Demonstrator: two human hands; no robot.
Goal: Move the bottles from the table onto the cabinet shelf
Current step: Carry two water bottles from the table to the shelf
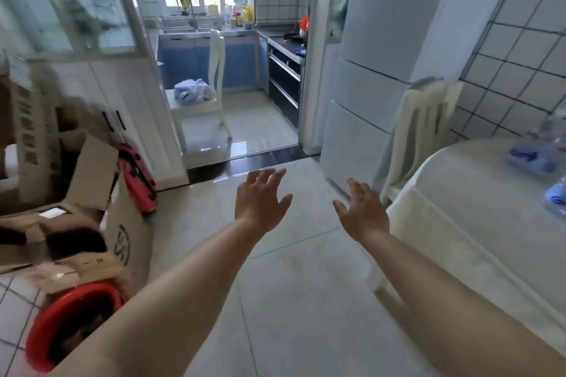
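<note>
Clear plastic bottles with blue labels: one [534,156] blurred, near far right edge of round white table [477,193], second [556,199] at table's right edge, cut by frame. Left hand [260,197], right hand [363,211] both outstretched over pale tiled floor [291,285], fingers spread, holding nothing. White chair [422,131] beside table's far edge.

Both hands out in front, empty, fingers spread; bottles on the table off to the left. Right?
Wrong side. The head view shows the bottles on the table at the person's right, not left. The rest holds: left hand and right hand are out in front, empty, fingers spread.
</note>
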